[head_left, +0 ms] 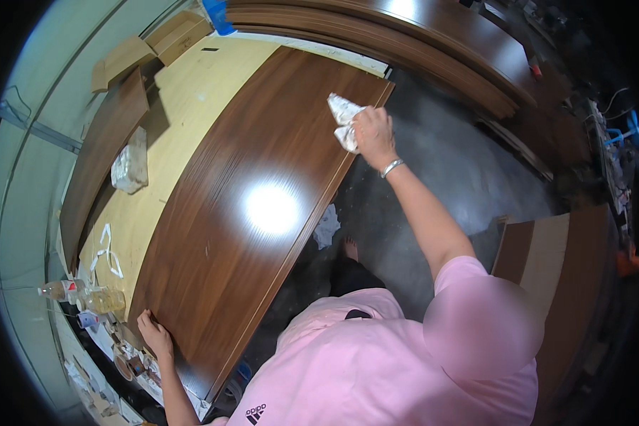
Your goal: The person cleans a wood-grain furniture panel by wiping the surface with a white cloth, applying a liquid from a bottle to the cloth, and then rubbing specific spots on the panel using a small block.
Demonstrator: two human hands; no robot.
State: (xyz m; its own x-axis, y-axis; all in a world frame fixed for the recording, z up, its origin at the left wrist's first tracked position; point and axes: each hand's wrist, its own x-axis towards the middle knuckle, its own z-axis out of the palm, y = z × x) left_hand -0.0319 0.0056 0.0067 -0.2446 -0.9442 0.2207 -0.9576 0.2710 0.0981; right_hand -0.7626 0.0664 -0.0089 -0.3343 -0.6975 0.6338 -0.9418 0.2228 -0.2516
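A long, glossy dark brown wood panel (224, 192) lies flat on a pale worktable. Near its far right end, my right hand (376, 135) is closed round a crumpled white cloth (344, 110), which touches the panel's surface by the edge. A silver bracelet circles that wrist. My left hand (155, 334) rests at the near left corner of the panel, its fingers laid over the wood and holding nothing.
Left of the panel stand a white wrapped bundle (130, 169), an upright brown board (106, 142) and bottles (105, 301). Cardboard boxes (177, 39) sit at the far left. Stacked brown panels (405, 50) lie across the back. A crumpled white cloth (326, 227) is on the floor.
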